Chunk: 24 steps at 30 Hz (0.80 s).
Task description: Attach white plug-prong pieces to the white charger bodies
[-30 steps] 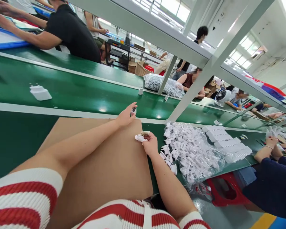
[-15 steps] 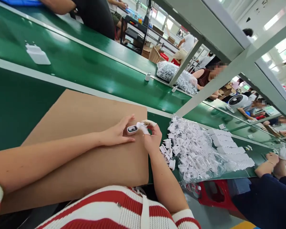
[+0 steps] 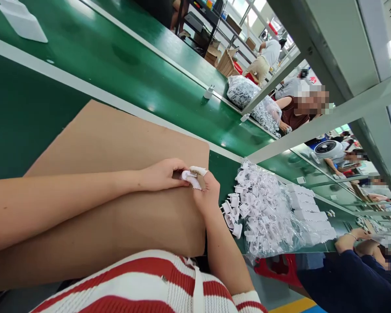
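Observation:
Over the cardboard sheet [image 3: 143, 217], my two hands meet around a small white plug charger [image 3: 185, 174], mostly hidden by my fingers. My left hand [image 3: 164, 174] is closed round its left side, thumb and fingers drawn together. From the right, my right hand [image 3: 207, 191] pinches the charger with fingertips wrapped in white covers. Just right of that hand lie loose white plug caps [image 3: 232, 213]. Beside them a clear plastic bag [image 3: 267, 208] is full of similar white plug parts.
Stacked white pieces [image 3: 313, 213] stand right of the bag. Beyond a pale rail, the green conveyor belt [image 3: 124, 74] carries white chargers [image 3: 209, 92]. A metal post [image 3: 280, 126] slants across at the right. A co-worker in dark clothing [image 3: 342, 278] sits at the right, near a red stool [image 3: 276, 269].
My left hand, open around the charger's open-ended housing before, has closed on it. Both hands are now pressed together, and the housing's open end no longer shows. The camera view has shifted and tilted.

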### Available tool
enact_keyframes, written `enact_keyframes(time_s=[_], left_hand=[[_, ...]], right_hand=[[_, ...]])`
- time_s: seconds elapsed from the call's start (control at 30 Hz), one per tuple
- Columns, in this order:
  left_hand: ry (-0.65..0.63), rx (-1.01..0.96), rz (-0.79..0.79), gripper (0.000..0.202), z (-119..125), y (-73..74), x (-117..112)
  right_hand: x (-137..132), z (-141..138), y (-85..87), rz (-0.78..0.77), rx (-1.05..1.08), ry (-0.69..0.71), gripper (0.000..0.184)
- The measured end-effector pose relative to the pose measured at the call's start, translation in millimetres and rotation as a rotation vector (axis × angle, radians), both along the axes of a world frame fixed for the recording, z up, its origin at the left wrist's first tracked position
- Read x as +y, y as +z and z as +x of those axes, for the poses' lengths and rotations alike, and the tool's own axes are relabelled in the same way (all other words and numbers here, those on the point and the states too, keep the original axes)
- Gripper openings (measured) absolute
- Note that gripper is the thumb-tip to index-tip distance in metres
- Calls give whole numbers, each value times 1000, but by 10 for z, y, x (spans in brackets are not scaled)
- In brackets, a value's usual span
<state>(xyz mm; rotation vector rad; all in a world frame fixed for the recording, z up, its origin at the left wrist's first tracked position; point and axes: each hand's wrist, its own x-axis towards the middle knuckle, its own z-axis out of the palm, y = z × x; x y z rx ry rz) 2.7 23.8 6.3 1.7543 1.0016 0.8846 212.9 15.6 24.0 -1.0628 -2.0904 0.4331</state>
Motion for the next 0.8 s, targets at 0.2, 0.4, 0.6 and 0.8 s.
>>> enact_keyframes(time_s=[0.2, 0.4, 0.6, 0.8], left_hand=[[8, 2, 38, 48, -2, 7, -1], [8, 42, 48, 49, -4, -5, 7], [5, 64, 14, 45, -10, 15, -2], [34, 102, 13, 45, -19, 37, -14]], right_hand=[[36, -29, 93, -69, -38, -4, 25], [-18, -44, 118, -152, 101, -5, 22], [-103, -141, 133, -238, 296, -75, 18], [-90, -180, 179, -327, 469, -168, 16]])
